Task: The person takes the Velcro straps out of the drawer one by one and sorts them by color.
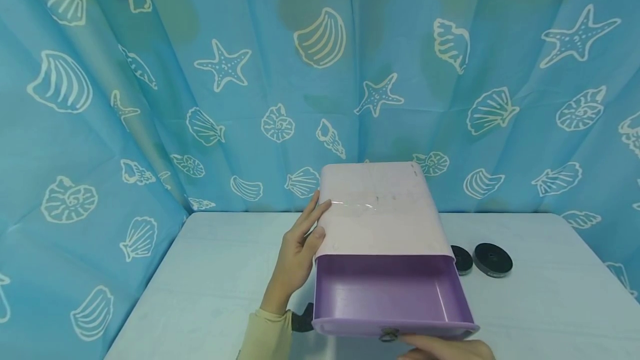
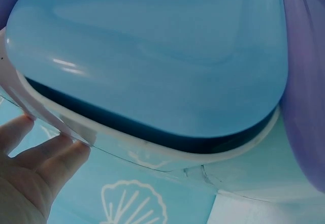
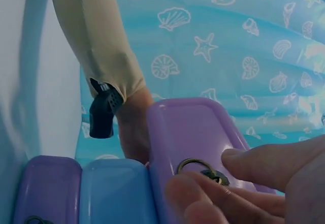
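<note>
A pale pink-white drawer cabinet [image 1: 380, 210] stands on the table with its purple top drawer [image 1: 385, 288] pulled out, nothing visible inside. My left hand [image 1: 295, 254] rests on the cabinet's left side, fingers extended; in the left wrist view the fingers [image 2: 66, 158] lie against its pale wall beside a blue drawer [image 2: 152, 56]. At the drawer's front, my right hand [image 1: 445, 347] holds the brass ring pull [image 1: 389, 335]. The right wrist view shows its curled fingers at the ring [image 3: 195, 164], with the thumb near the purple front [image 3: 198, 127].
Two black round discs [image 1: 492, 260] lie on the table [image 1: 540, 293] right of the cabinet. Below the top drawer are a blue drawer [image 3: 119, 188] and another purple drawer [image 3: 48, 188]. A shell-patterned blue curtain [image 1: 280, 71] hangs behind.
</note>
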Motion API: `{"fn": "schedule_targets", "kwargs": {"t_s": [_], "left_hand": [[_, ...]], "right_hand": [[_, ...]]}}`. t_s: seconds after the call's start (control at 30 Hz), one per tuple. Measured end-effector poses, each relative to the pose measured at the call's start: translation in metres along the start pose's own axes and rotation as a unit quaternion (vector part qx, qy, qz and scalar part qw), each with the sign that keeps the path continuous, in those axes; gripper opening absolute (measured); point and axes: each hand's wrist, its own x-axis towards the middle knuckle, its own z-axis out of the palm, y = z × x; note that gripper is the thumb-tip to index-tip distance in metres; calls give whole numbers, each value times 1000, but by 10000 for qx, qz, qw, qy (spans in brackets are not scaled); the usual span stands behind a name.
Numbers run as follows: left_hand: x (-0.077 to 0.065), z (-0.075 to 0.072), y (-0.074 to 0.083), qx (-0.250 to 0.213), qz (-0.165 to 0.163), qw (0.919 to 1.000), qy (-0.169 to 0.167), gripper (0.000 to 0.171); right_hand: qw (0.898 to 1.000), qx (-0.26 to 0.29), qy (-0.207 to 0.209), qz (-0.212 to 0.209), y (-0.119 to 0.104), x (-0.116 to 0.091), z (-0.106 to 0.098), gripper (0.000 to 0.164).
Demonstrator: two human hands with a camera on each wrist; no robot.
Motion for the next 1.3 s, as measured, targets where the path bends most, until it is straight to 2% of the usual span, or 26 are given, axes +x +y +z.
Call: {"fn": "schedule_targets", "kwargs": {"t_s": [0.1,0.13,0.27,0.33,0.43,0.53,0.7,0.8,0.97,1.13,1.3], "left_hand": [[0,0,0,24,-19,10000,7,43],[0,0,0,27,-24,10000,7,44],[0,0,0,14,-16,10000,8,44],[0,0,0,24,-11,10000,9,44],[0,0,0,57,-17,10000,7,43],[0,0,-1,64,-31,10000,1,43],[0,0,-1,60,-29,10000,-4,43],[0,0,0,39,-2,10000,-11,44],[0,1,0,34,-7,10000,-14,45],[0,0,-1,-8,19,10000,-9,45],[0,0,-1,-67,24,10000,-36,44]], "right_hand": [[9997,-173,167,-58,3,1,5,54],[9998,-79,189,64,4,1,6,52],[9963,714,228,430,10,-2,14,42],[9903,974,352,932,9,-3,19,35],[9848,471,734,1502,4,-2,29,22],[9753,-282,1216,1824,-2,4,38,22],[9684,-1008,1901,1264,-4,12,47,34],[9678,-1209,2004,932,-4,15,46,35],[9600,-1747,2115,559,-1,21,44,33],[9588,-1758,2161,563,1,27,40,32],[9528,-1845,2237,899,5,39,38,32]]}}
